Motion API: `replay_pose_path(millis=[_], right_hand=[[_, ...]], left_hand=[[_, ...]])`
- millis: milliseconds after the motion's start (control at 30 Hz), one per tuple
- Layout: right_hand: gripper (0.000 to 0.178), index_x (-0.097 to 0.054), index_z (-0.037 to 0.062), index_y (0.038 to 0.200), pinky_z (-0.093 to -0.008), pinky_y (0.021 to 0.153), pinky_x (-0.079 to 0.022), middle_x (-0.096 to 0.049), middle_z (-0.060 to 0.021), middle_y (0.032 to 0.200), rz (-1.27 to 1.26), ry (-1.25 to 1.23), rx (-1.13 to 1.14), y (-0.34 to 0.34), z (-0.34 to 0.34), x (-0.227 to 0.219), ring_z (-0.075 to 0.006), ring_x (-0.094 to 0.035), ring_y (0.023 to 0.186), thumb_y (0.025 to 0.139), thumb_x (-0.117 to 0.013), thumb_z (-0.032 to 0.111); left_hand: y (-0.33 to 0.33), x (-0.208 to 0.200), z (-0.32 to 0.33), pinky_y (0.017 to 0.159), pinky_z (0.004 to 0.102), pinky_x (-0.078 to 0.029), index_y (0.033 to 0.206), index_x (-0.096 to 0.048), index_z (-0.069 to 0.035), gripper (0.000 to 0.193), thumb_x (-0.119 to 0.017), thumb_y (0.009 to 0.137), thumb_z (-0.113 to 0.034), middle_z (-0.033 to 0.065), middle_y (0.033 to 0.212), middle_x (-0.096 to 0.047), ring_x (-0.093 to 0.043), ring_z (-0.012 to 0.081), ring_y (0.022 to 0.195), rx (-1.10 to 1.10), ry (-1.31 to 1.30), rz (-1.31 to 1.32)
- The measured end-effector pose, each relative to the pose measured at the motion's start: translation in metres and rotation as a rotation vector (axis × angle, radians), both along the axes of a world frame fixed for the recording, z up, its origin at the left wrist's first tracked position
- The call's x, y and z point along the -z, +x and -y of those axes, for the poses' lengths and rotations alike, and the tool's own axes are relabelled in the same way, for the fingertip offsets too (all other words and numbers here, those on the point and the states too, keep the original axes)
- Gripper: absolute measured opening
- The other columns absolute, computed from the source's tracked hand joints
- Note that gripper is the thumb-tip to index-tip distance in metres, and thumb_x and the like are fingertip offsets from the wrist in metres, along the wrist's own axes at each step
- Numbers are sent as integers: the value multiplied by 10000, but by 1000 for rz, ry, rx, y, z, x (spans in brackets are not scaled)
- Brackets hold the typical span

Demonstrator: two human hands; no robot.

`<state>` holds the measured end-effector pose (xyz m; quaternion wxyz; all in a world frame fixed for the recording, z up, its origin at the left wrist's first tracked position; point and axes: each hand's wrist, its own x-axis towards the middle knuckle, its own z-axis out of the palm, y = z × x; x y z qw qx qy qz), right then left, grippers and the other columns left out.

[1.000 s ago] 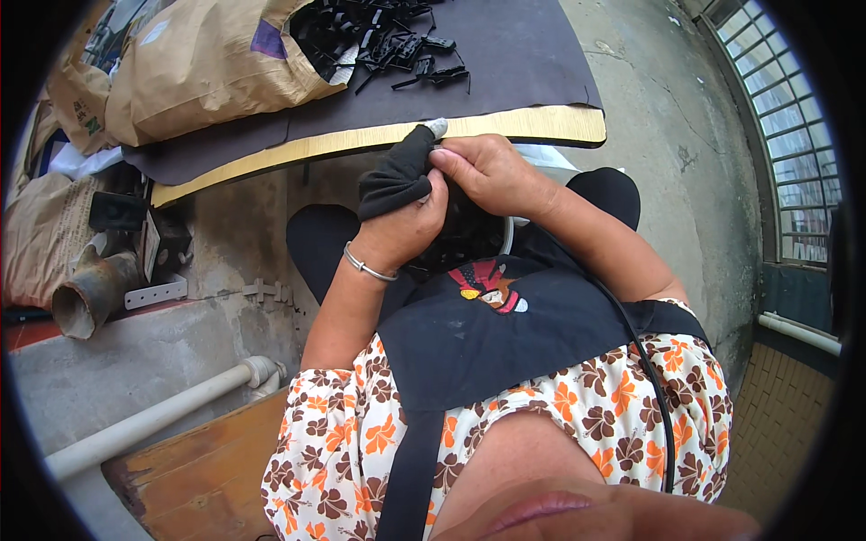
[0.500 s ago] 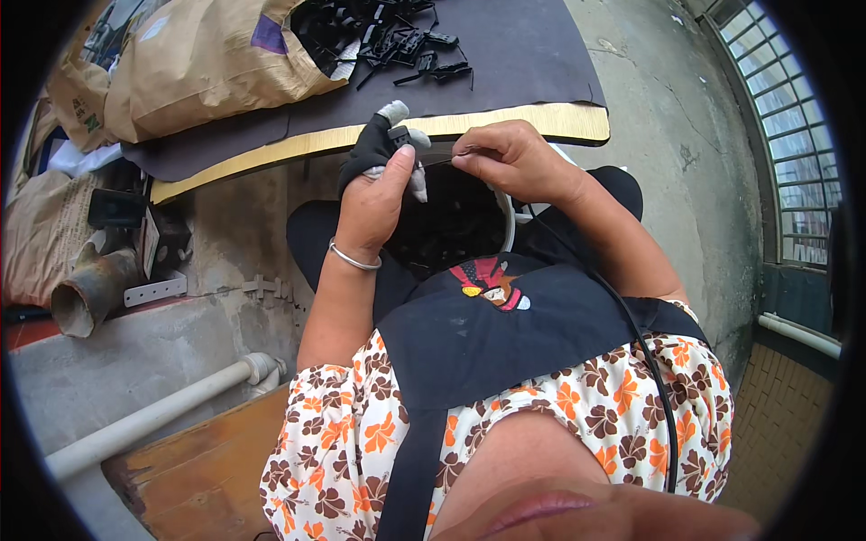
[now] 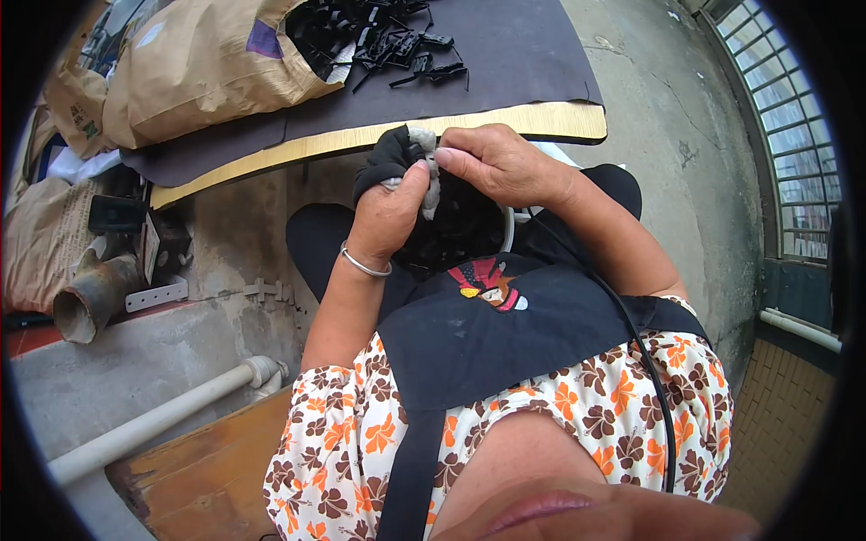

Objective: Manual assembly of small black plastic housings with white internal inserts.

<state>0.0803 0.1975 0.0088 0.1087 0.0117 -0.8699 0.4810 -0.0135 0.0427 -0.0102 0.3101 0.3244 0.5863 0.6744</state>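
Note:
My left hand [image 3: 390, 200], in a black glove with grey fingertips and a bare thumb, is closed on a small black plastic part [image 3: 428, 160]. The fingers cover most of that part. My right hand [image 3: 505, 165] is bare; its thumb and forefinger are pinched together right against the left fingertips. Whatever lies in this pinch is too small and hidden to make out. Below both hands a round white-rimmed bucket [image 3: 509, 230] sits between my knees, with many black pieces [image 3: 456, 225] inside.
Ahead is a table with a dark cover [image 3: 519, 68] and a pale wooden edge [image 3: 532, 117]. Black strapped parts [image 3: 410, 50] are piled on it beside a large brown paper bag [image 3: 194, 77]. A black cable [image 3: 622, 302] hangs over my apron. At left lies a rusty pipe [image 3: 95, 293].
My hands have come together: the right pinch, apart from the left hand before, now meets its fingertips. My left hand has turned and shifted slightly right, hiding more of the black part.

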Motion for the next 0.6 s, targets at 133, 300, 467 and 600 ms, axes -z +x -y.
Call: replay_pose_path(millis=[133,300,467,600], right_hand=[[302,-589,-14,826,-373,630,-452,-577,-184,677,80,40,-11,-5,5,1,-347,-552,644,906,-488,259],[290,-548,-10,779,-322,577,-417,-501,-121,604,-1,-224,79,-12,19,29,-154,-444,576,933,-480,225],[300,-540,-11,755,-334,544,-416,-555,-133,626,-45,120,177,-10,3,27,-260,-469,538,906,-525,248],[342,-555,57,796,-386,578,-487,-616,-118,697,-4,626,598,-24,-35,24,-311,-616,678,829,-589,395]], left_hand=[[1,3,-3,689,269,-451,1001,-544,11,191,-497,821,-34,94,893,-589,-571,179,777,-34,-47,-344],[2,-2,-3,699,328,-451,959,-540,12,183,-498,805,-77,176,911,-573,-578,311,795,-113,-161,-595],[-5,0,1,759,383,-457,1012,-548,3,243,-522,820,-144,195,939,-583,-573,345,846,-53,-348,-916],[-14,13,4,814,374,-454,1028,-585,-2,280,-558,821,-189,185,973,-600,-576,334,895,-132,-362,-1015]])
